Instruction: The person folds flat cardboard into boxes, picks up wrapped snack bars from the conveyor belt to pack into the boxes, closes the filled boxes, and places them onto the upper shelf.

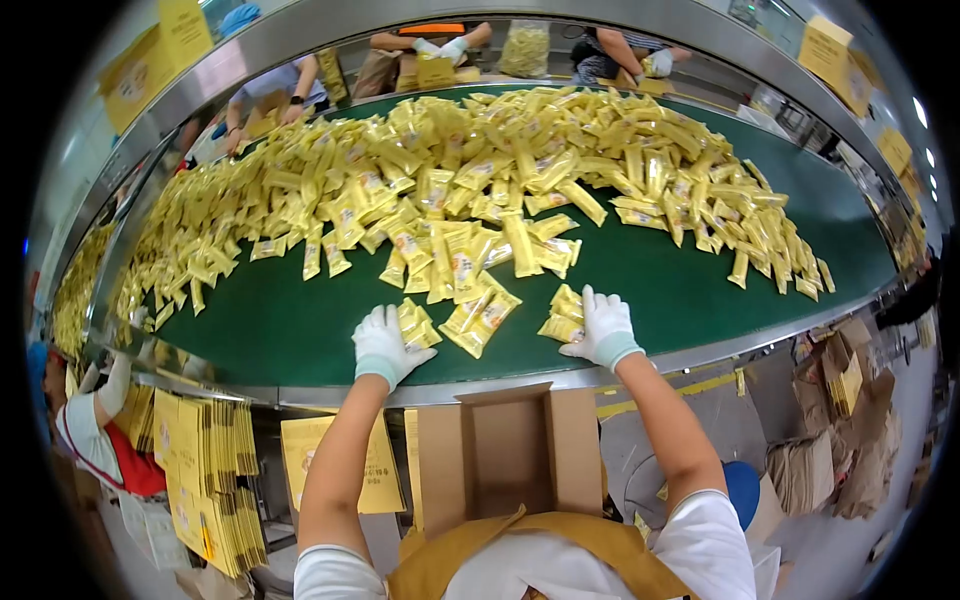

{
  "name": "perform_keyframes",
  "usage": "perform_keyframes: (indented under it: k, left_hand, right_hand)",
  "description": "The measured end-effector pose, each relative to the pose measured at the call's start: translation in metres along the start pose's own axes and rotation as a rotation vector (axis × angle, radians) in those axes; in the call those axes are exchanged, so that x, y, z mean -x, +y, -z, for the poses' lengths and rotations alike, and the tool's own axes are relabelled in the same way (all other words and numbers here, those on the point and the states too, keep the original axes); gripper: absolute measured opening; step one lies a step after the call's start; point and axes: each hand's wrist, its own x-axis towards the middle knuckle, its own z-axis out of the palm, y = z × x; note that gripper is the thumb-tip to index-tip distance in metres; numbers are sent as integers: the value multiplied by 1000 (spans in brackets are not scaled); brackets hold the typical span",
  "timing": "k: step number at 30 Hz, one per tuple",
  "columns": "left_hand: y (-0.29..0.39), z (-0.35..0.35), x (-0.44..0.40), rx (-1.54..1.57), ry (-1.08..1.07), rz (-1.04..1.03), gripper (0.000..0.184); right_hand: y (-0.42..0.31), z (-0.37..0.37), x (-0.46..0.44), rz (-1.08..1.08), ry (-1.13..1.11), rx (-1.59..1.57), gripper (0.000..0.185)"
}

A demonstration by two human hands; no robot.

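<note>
White work gloves cover both of my hands, which rest at the near side of the green belt (270,325). My left hand (385,343) is curled against a few small yellow snack packets (415,325), its thumb below them and its fingers at their left. Mirroring it, my right hand (607,330) closes from the right around another few yellow packets (564,314). Between the hands lie loose yellow packets (482,315), touched by neither. Below the belt edge, in front of my body, stands an open brown cardboard box (510,450).
A big heap of yellow packets (440,150) spreads across the belt's far side. The metal rim (680,362) borders the belt. Flattened yellow cartons (205,470) are stacked at lower left. Co-workers' gloved hands (440,50) are across the belt; another person (100,430) stands at left.
</note>
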Motion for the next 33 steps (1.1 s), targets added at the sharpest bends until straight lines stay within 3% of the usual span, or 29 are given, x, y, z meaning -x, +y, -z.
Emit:
perform_keyframes:
  k: [2,5,9,12,15,19,23,27,33]
  left_hand:
    - [-5,-11,2,-70,96,-64,107]
    - [-7,-18,5,-35,-14,-32,105]
    - [-5,-18,9,-55,37,-52,105]
    - [-5,-18,9,-51,37,-51,105]
    - [-7,-18,8,-52,49,-49,104]
    - [-3,-14,9,-57,29,-38,104]
    - [-2,-14,10,-47,7,-17,104]
    - [-2,-12,12,-29,44,-20,102]
    - [-1,-12,14,-48,59,-19,101]
  right_hand:
    - [-6,9,-5,-45,-74,27,114]
    - [-4,-10,-4,49,112,58,103]
    - [-11,-23,5,-6,61,-55,91]
    - [-7,-21,4,34,93,1,94]
    - [-7,-7,6,97,320,-2,97]
    - [-13,-5,6,28,88,14,100]
    - [-11,-19,7,60,223,-11,101]
    - [-22,-12,23,39,161,-71,105]
    - [3,-40,-8,-69,193,-127,84]
